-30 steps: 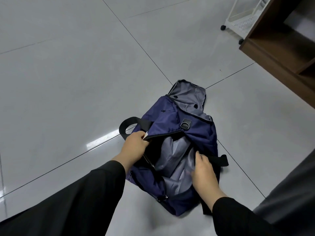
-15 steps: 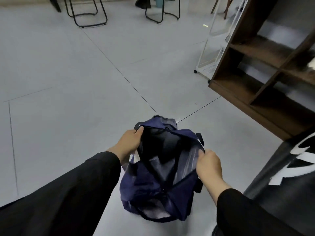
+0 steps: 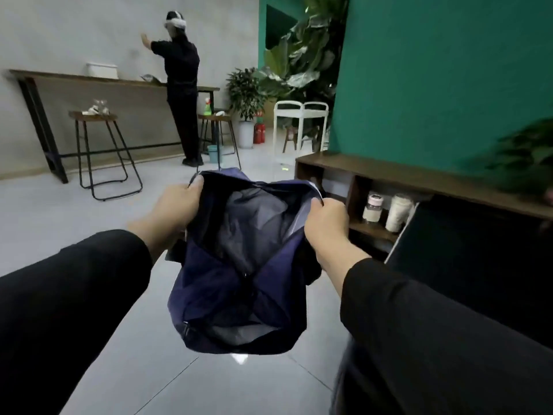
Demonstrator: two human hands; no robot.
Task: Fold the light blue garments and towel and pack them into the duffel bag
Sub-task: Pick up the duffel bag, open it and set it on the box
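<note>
Left hand (image 3: pixel 176 202) pinches the duffel bag (image 3: pixel 239 265) rim at 10 o'clock, right hand (image 3: pixel 326 220) pinches it at 2. Bag hangs mid-air, centre frame, mouth gaping. Advice: keep rim taut, set down flat. Garments not visible.

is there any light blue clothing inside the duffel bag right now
No: the duffel bag, held open by the left hand and right hand, shows only its grey lining inside.

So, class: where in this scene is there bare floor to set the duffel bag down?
Bare grey floor lies between the left hand and the black stool, and below the duffel bag between the sleeves. The right side is crowded by the wooden shelf.
</note>
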